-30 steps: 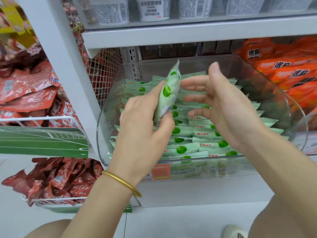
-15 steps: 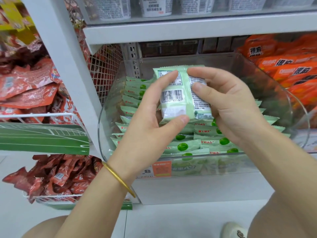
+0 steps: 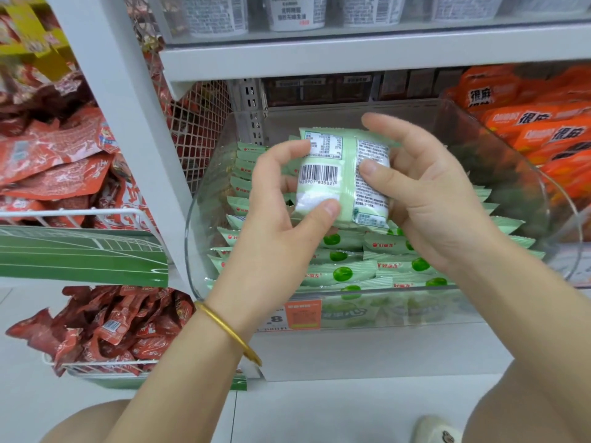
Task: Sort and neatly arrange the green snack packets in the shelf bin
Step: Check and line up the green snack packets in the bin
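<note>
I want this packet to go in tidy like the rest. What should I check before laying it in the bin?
1. Grip: ok. The left hand and right hand both hold the packet.
2. Position: ok. It is above the bin.
3. Facing: not ok. Its barcode side faces the camera, while the rows show green-dot fronts.
4. Neatness of the rows: ok. They lie overlapped in lines.
5. Open slot: cannot tell. The hands hide the middle of the bin.
</note>
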